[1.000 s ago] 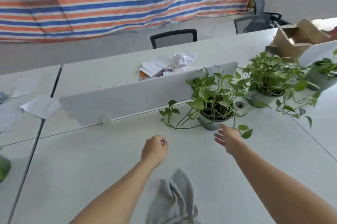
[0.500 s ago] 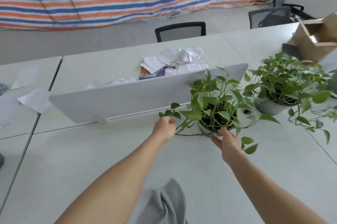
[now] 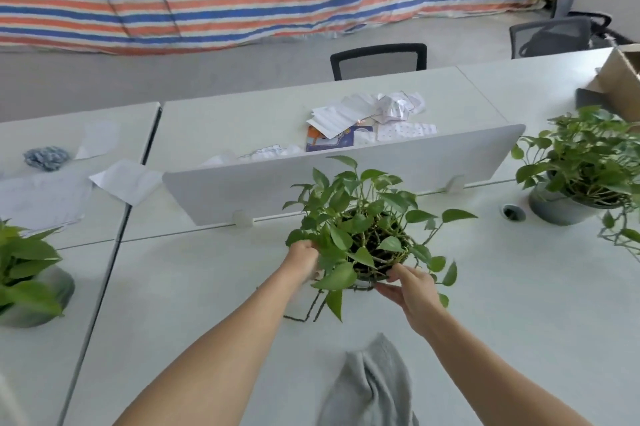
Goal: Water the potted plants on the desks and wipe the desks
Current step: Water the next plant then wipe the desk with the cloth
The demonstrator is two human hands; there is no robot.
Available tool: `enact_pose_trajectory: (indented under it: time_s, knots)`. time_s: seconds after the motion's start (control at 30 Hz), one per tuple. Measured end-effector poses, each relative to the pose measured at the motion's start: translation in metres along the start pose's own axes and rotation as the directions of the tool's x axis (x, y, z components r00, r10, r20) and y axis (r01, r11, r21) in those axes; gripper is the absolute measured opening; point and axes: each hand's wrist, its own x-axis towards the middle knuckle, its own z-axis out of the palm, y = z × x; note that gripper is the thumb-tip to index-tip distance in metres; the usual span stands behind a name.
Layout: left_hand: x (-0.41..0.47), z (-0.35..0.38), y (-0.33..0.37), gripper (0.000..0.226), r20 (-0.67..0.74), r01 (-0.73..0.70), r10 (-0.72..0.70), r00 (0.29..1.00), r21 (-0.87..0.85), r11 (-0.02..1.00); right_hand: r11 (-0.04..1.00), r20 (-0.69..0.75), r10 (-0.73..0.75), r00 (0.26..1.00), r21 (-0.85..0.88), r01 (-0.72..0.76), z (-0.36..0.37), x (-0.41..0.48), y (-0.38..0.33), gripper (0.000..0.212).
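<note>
From my station I judge the job to be at an early stage. I see no watering can or bottle, and I can't tell whether the soil is wet in any of the three plants in view. The cloth [image 3: 370, 387] lies crumpled and unheld on the near surface [image 3: 519, 304], close to me, so no wiping is under way. Loose papers [image 3: 367, 114] lie on the far surface beyond the divider [image 3: 277, 183].

The step in hand looks like shifting the middle plant [image 3: 360, 235], probably to free the spot beneath it for the cloth. It sits mid-surface, just in front of the divider, with a vine trailing down to the surface on its near side. Leaves hide almost all of its pot [image 3: 363, 284], and I can't tell whether the base is clear of the surface.

Both forearms reach forward and converge on that pot. The left hand [image 3: 304, 259] clasps its left side, fingertips lost among the leaves. The right hand [image 3: 412, 290] cups the near right side, thumb up on the rim and fingers curled beneath.

The right plant [image 3: 585, 162] and left plant [image 3: 24, 263] stand well apart, untouched.
</note>
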Motion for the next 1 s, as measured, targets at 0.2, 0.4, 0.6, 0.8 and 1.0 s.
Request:
enact_pose_trajectory:
  time_s: [0.2, 0.4, 0.6, 0.8, 1.0]
  knots:
    - [-0.026, -0.08, -0.025, 0.033, -0.119, 0.074, -0.095, 0.988, -0.171, 0.982, 0.992, 0.18, 0.028, 0.983, -0.129, -0.004, 0.079, -0.017, 0.029, 0.019]
    - [-0.029, -0.151, -0.048, 0.019, -0.256, 0.111, -0.249, 0.934, -0.455, 0.883, 0.97, 0.263, 0.068, 0.962, -0.242, -0.002, 0.149, -0.021, 0.055, 0.015]
    - [-0.034, -0.194, -0.069, 0.022, -0.287, 0.087, -0.233, 0.929, -0.445, 0.891, 0.952, 0.303, 0.072, 0.95, -0.306, 0.025, 0.193, -0.022, 0.067, 0.022]
    - [-0.034, -0.199, -0.082, 0.021, -0.27, 0.045, -0.151, 0.951, -0.365, 0.93, 0.948, 0.306, 0.085, 0.948, -0.318, 0.018, 0.193, -0.025, 0.071, 0.02]
    - [-0.046, -0.192, -0.104, 0.017, -0.423, 0.043, -0.086, 0.902, -0.111, 0.993, 0.894, 0.24, 0.014, 0.971, -0.437, 0.095, 0.165, -0.049, 0.079, 0.018]
